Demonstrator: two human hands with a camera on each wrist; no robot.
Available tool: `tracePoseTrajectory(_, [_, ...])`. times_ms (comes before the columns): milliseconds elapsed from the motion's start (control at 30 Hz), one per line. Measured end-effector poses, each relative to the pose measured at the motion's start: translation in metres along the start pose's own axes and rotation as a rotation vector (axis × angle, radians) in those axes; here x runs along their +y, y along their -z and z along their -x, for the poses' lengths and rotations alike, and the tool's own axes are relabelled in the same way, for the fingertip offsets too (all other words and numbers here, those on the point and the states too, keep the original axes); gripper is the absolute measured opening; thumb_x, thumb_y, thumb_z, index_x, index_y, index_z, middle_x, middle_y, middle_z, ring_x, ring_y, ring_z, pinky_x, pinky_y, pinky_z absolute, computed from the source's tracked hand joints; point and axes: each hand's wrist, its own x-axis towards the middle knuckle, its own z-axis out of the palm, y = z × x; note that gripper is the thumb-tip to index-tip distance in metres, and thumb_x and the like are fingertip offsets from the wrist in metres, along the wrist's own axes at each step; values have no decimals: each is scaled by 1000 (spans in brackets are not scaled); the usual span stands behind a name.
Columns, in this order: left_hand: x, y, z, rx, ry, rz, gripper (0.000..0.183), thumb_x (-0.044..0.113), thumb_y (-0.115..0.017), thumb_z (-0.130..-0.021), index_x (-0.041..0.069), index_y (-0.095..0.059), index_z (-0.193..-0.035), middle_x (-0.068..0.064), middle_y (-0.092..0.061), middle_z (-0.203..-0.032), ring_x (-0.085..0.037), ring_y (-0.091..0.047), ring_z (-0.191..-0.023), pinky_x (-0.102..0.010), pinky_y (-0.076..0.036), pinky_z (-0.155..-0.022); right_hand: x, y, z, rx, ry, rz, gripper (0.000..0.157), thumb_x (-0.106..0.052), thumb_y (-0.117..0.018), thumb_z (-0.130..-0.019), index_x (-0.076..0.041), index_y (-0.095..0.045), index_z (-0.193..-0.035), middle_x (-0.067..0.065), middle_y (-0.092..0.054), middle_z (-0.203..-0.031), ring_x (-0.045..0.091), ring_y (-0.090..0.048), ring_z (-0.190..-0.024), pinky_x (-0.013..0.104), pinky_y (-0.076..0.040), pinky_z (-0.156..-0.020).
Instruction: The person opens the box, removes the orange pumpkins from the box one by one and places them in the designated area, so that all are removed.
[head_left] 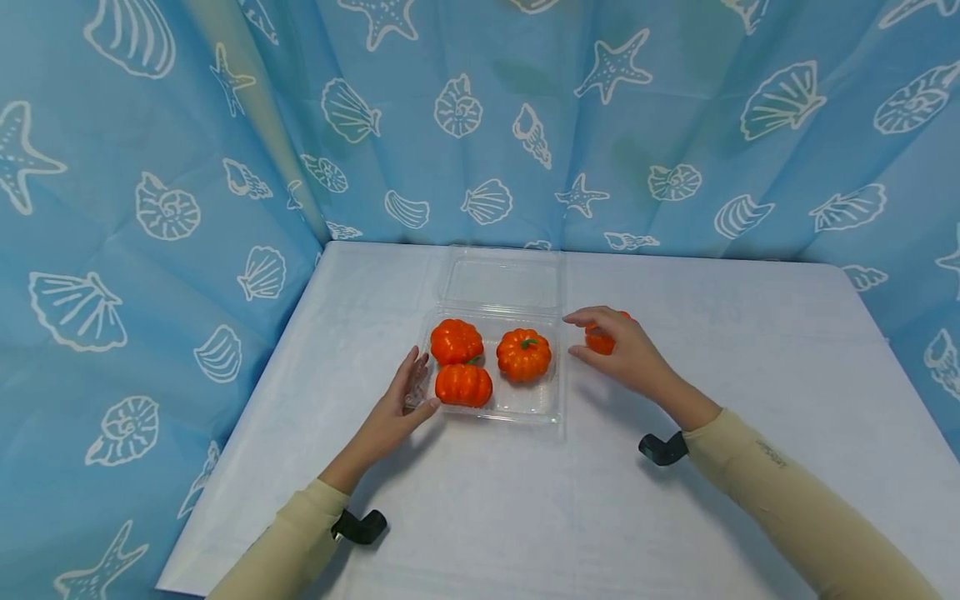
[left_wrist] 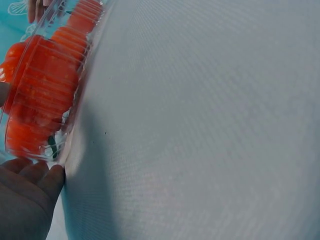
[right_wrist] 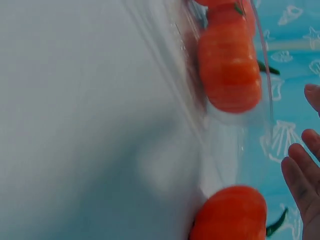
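A clear plastic clamshell box [head_left: 531,407] lies on the table with its lid raised at the back. Inside are a back-left pumpkin [head_left: 456,342], a front-left pumpkin [head_left: 463,386] and a right pumpkin [head_left: 523,356], all small, glossy and orange with green stems. My left hand [head_left: 395,410] rests against the box's left side, thumb by the near corner and fingers along the wall. To the right of the box, my right hand [head_left: 618,350] hovers with fingers spread and nothing between them. Another pumpkin [right_wrist: 232,215] sits on the table by it, partly hidden by that hand in the head view.
The box's open lid [head_left: 501,279] extends toward the table's back edge. A white cloth covers the table [head_left: 750,358]. Blue curtains [head_left: 487,150] with shell and starfish prints hang behind it and along the left.
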Motion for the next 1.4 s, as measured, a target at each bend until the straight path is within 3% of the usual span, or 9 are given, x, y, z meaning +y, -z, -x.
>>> tracePoseTrajectory(167, [1, 0, 0, -1, 5, 9, 91, 25, -68, -99, 26, -6, -165, -7, -21, -169, -29, -26, -153, -55, -37, -113, -8, -11, -7, -66, 43, 33, 43, -15, -77, -91, -11, -65, -132, 7, -64, -132, 29, -60, -119, 52, -54, -97])
tracePoseTrajectory(367, [3, 0, 1, 7, 7, 1, 91, 19, -67, -99, 21, -5, -166, -10, -20, -169, -31, -24, -153, -57, -35, -113, -15, -23, -15, -119, 31, 57, 42, -21, -78, -91, -17, -66, -132, 2, -64, -132, 26, -56, -126, 53, -47, -106])
tracePoseTrajectory(667, [35, 1, 11, 2, -21, -12, 86, 12, -64, -100, 4, -5, -163, -22, -20, -166, -40, -22, -152, -60, -37, -112, -15, -39, -27, -211, -14, 167, 51, -25, -81, -89, -15, -64, -136, 8, -56, -144, 32, -48, -137, 54, -42, -111])
tracePoseTrajectory(1033, [40, 2, 13, 0, -8, 11, 86, 11, -65, -99, 4, -8, -163, -22, -20, -166, -38, -22, -152, -60, -36, -113, -25, -46, -34, -255, -51, 160, 55, -25, -82, -88, -21, -62, -139, 8, -55, -143, 30, -49, -134, 54, -47, -106])
tracePoseTrajectory(1400, [40, 3, 13, -1, 3, 12, 87, 12, -65, -99, 5, -7, -164, -21, -20, -166, -37, -22, -153, -60, -33, -114, -31, -48, -41, -344, -12, 240, 56, -32, -77, -90, -18, -61, -142, 8, -51, -152, 32, -43, -142, 56, -41, -111])
